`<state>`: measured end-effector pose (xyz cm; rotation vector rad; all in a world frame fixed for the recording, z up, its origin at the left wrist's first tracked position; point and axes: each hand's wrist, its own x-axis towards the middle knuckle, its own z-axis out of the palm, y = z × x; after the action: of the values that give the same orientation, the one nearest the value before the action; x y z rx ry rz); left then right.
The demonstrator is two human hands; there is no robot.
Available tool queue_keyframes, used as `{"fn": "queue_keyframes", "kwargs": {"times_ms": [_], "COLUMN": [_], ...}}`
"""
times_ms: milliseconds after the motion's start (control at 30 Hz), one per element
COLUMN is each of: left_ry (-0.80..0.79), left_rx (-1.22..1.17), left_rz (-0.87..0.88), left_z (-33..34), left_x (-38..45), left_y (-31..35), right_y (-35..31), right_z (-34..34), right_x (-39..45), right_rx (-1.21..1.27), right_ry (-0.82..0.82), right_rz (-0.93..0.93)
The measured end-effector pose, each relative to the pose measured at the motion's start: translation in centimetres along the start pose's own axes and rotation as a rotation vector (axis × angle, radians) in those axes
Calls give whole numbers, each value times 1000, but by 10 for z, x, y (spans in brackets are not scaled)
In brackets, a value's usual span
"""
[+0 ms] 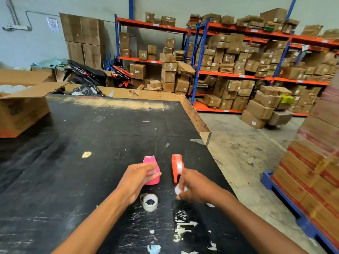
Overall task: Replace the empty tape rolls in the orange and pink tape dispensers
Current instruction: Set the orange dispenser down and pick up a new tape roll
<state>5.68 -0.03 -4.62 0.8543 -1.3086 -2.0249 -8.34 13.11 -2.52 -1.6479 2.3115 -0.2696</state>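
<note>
Clearly the two dispensers have been set side by side in the lower middle of the frame so both hands can reach them at once. The pink dispenser (151, 170) stands on the black table (91, 143) with its cutter end pointing away from the person; the orange dispenser (177, 166) stands just to its right on its narrow edge, a clear roll showing in its open side. Whether that roll is a fresh one or the spent one cannot be told.

A clear tape roll (150, 202) lies flat on the table below the pink dispenser, its hole facing up, near both hands; it looks like a spare kept ready for loading.

The left hand (136, 180) reaches across the near side of the pink dispenser, fingers partly curled and touching its side near the top. They are loosely bent, not tightly closed, and a small clear piece seems to lie under the fingertips, though motion blur makes it uncertain.

The right hand (194, 186) sits just below the orange dispenser, its fingers pinched together on a small white core (179, 190), probably an empty spool. One finger rises toward the roll in the orange dispenser, apparently touching it.

Cardboard boxes (256, 70) fill the shelves across the upper right, well apart from the work.
</note>
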Motion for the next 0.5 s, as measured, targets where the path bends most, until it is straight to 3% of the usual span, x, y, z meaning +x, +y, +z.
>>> {"fn": "queue_keyframes", "kwargs": {"times_ms": [167, 500], "left_ry": [-9, 2], "left_rx": [118, -32], "left_rz": [8, 55], "left_z": [-10, -39], "left_x": [-12, -40], "left_y": [-1, 6], "right_y": [-1, -51], "right_z": [15, 30], "right_x": [-8, 16], "right_rx": [-31, 27], "right_ry": [-155, -85], "right_rz": [36, -93]}}
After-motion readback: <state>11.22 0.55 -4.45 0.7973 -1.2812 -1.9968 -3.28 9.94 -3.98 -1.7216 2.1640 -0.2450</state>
